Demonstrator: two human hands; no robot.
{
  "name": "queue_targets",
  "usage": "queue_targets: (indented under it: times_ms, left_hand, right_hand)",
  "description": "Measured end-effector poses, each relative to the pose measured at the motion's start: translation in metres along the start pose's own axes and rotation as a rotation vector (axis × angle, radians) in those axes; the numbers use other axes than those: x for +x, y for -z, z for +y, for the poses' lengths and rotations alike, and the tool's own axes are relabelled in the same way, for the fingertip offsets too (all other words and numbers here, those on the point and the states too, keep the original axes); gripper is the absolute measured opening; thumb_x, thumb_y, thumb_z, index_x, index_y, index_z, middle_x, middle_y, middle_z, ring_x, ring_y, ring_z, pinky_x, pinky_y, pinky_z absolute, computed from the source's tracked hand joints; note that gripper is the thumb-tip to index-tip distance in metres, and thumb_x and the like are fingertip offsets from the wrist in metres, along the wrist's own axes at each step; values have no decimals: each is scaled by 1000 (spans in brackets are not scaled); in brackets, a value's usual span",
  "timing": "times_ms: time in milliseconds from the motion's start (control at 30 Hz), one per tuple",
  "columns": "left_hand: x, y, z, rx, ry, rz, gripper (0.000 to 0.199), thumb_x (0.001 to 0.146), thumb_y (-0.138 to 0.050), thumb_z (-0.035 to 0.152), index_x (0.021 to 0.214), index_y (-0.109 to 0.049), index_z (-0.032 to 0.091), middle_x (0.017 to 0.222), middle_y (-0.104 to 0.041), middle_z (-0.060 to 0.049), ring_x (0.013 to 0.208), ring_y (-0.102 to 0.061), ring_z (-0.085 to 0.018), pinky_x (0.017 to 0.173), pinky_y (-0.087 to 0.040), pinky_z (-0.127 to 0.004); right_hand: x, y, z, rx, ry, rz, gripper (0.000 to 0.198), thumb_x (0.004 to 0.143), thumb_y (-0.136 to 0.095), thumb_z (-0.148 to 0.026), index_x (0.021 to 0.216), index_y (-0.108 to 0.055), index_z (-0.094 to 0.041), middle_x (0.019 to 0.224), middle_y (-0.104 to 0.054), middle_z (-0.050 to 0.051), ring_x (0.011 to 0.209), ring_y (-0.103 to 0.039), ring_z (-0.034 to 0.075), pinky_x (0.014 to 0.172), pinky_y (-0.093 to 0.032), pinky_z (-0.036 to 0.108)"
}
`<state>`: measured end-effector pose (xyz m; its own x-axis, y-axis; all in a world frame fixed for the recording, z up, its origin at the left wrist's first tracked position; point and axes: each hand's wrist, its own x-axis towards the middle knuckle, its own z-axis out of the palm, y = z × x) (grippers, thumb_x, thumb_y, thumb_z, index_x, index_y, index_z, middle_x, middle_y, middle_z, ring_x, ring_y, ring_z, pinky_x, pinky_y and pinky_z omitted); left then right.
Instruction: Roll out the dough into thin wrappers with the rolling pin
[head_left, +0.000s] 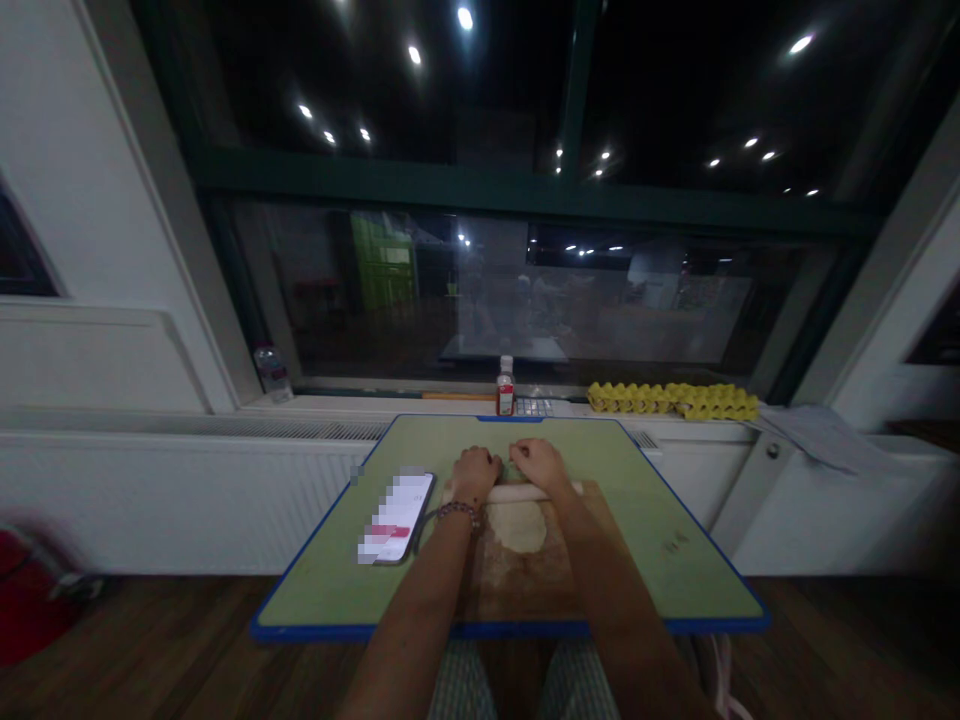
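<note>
A flat, roundish sheet of pale dough (517, 526) lies on a wooden board (525, 590). Across the board, just beyond the dough, rests a light rolling pin (525, 493). Both my hands reach over the pin to the board's far end. My left hand (475, 470), with a beaded bracelet at the wrist, has its fingers curled together. Close to its right, my right hand (540, 462) is closed with thumb and fingers pinched. A small dark-greenish patch shows between the hands; what the fingers hold, if anything, is too small to make out.
The board sits on a green folding table (667, 490) with a blue rim. A lit phone (397, 518) lies left of the board, a cable beside it. On the sill stand a red-labelled bottle (505, 388), yellow egg trays (675, 401) and a clear bottle (272, 374).
</note>
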<state>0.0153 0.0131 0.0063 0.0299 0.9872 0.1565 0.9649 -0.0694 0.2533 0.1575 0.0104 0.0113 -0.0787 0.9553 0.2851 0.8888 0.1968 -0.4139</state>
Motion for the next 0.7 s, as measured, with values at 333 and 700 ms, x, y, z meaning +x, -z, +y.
queue_targets:
  times_ms: [333, 700]
  left_hand:
    - [1, -2, -1, -3, -7, 10, 38, 91, -42, 35, 100, -73, 15, 109, -71, -14, 107, -64, -25, 84, -48, -30]
    - [1, -5, -1, 18, 8, 24, 39, 90, -42, 34, 112, -67, 13, 116, -68, -16, 114, -59, -27, 89, -46, -34]
  right_hand:
    - [1, -1, 0, -32, -12, -11, 36, 94, -42, -40, 89, -75, -27, 94, -76, 2, 86, -67, 15, 68, -37, 22]
    - [3, -11, 4, -318, -371, 135, 40, 89, -43, -33, 104, -72, -11, 107, -71, 19, 113, -55, 32, 95, -31, 44]
